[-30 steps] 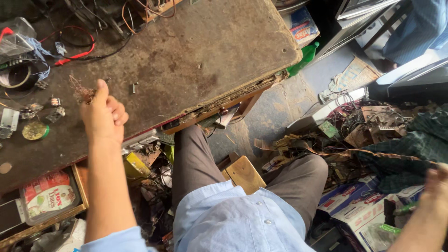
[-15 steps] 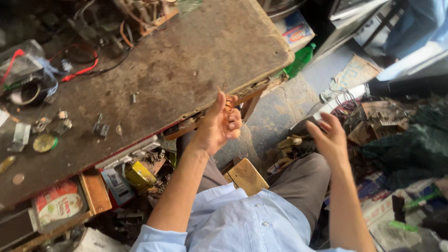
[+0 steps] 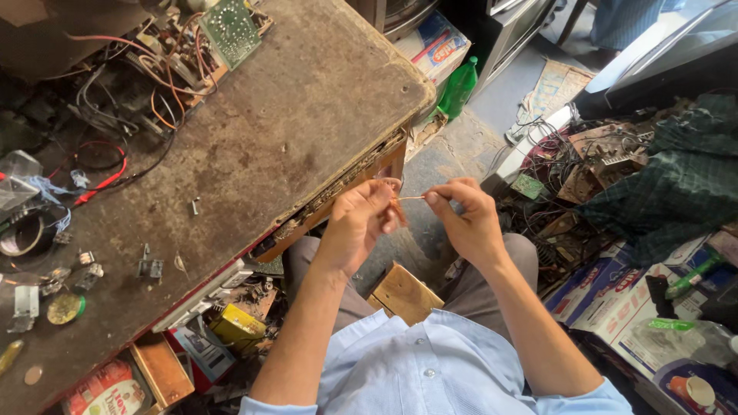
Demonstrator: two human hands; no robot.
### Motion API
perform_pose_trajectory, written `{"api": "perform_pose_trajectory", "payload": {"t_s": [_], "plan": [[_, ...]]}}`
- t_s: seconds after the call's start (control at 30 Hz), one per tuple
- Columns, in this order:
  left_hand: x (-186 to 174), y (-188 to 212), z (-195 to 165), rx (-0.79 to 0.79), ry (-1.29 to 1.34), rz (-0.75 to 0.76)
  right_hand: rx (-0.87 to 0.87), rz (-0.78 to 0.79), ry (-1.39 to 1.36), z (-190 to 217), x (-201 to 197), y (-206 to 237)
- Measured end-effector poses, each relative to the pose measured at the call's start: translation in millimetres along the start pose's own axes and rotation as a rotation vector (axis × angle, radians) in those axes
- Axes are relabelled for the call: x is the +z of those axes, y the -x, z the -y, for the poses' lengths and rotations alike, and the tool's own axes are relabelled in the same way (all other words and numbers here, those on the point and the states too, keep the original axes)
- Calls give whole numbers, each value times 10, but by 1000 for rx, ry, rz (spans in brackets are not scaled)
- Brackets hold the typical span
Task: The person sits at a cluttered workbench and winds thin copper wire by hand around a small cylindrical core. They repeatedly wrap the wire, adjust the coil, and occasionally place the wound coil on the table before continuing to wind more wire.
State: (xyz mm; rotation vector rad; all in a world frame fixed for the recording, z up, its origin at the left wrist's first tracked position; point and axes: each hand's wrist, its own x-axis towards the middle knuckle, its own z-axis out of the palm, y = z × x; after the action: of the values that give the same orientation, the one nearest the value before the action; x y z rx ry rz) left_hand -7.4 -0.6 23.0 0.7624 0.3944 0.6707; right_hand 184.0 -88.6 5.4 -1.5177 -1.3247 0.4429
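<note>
Hands meet beyond the worn brown wooden workbench: left hand and right hand pinch thin copper wire taut, fingers closed, bench edge at nine o'clock.

Likely electronics repair workshop: worn workbench, circuit board, loose wires, scrap parts heap

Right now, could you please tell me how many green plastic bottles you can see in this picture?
2. One green bottle stands on the floor past the workbench's far corner, beside a printed box. Another lies among the boxes at the right edge. The clutter may hide more.
</note>
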Motion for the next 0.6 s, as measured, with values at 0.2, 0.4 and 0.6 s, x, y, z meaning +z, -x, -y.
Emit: {"api": "perform_pose_trajectory", "payload": {"t_s": [0.2,0.4,0.6], "plan": [[169,-88,60,278,-72,-119,203,63,-297,242,265,139],[215,-92,233,592,-402,-212,-144,234,138,638,-118,90],[131,-148,182,603,-215,-291,-163,311,114,842,-178,99]]}}
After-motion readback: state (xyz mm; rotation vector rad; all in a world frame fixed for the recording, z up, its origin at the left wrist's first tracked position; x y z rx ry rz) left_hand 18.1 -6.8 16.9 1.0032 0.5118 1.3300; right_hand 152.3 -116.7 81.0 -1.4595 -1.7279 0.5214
